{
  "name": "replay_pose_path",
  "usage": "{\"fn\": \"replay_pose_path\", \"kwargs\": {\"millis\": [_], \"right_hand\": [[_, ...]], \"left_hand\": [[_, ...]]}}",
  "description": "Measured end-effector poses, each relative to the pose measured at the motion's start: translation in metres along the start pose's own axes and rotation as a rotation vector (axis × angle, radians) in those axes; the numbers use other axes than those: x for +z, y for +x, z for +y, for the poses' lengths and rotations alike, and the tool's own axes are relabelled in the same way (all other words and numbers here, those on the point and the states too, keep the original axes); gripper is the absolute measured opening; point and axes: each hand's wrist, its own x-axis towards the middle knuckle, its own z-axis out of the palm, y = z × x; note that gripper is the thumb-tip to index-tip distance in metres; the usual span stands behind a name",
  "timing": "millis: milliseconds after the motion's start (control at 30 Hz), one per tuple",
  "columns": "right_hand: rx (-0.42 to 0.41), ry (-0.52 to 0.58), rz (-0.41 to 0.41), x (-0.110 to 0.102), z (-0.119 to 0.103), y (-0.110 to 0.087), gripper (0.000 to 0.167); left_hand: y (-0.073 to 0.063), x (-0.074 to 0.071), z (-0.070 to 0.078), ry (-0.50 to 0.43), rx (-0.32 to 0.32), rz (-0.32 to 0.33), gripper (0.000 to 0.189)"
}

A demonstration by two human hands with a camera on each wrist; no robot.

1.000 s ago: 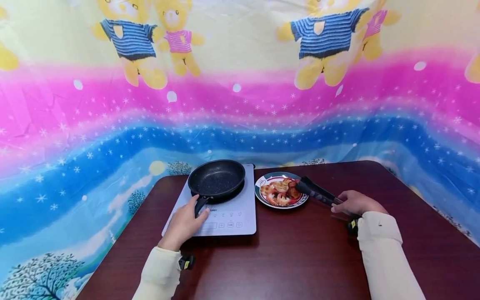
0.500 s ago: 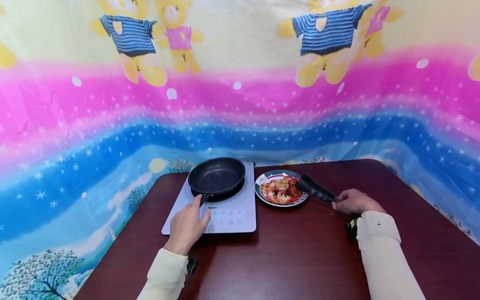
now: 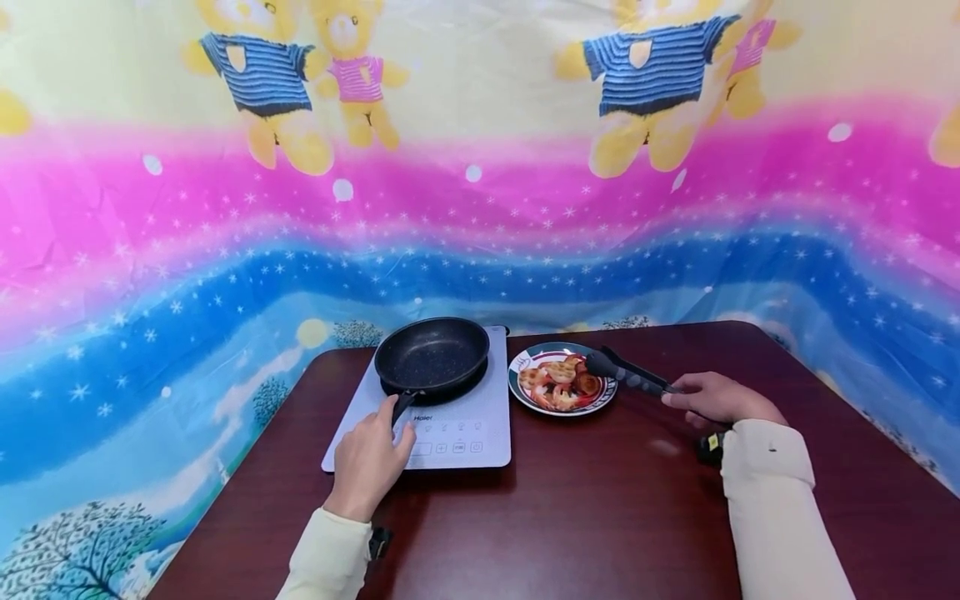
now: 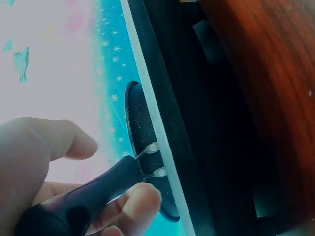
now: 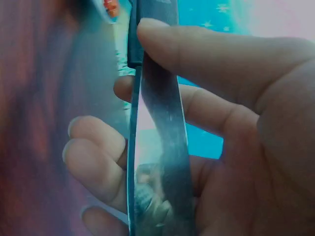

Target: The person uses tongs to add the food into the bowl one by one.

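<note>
Gripping pan [image 3: 431,358] by handle [image 4: 98,189] in left hand [image 3: 371,462], likely heavy forward of it; pinching tongs [image 5: 160,128] in right hand [image 3: 723,400], probably light, springy.

A round black frying pan [image 3: 432,354], its inside speckled, sits on the induction cooktop [image 3: 487,437] at left — handle pointing near and slightly left, gripped by the left hand [image 3: 367,458]. Black-headed tongs [image 3: 632,379] with metal arms slant far and left from the right hand [image 3: 720,400] holding them — heads over the right side of the food plate [image 3: 517,388].
</note>
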Motion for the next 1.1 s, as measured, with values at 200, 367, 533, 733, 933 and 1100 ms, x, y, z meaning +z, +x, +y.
{"fn": "replay_pose_path", "kwargs": {"millis": [200,367,533,733,933,1100], "right_hand": [[0.010,-0.009,-0.033,-0.006,-0.012,-0.008,0.042],[0.018,-0.024,-0.046,-0.008,-0.018,-0.011,0.041],[0.031,-0.053,-0.040,-0.006,-0.020,-0.011,0.034],[0.014,-0.046,-0.059,-0.004,-0.024,-0.009,0.029],[0.011,-0.071,-0.044,-0.001,-0.032,-0.008,0.038],[0.026,-0.060,-0.044,0.006,-0.040,-0.008,0.034]], "left_hand": [[-0.004,0.003,0.000,-0.013,0.009,0.056,0.041],[-0.005,0.003,0.001,-0.018,0.004,0.074,0.042],[-0.006,0.005,-0.001,-0.022,-0.003,0.081,0.042],[-0.007,0.004,-0.002,-0.016,-0.002,0.091,0.042],[-0.008,0.003,0.000,-0.029,0.014,0.108,0.041],[-0.009,0.003,-0.001,-0.023,0.018,0.105,0.042]]}}
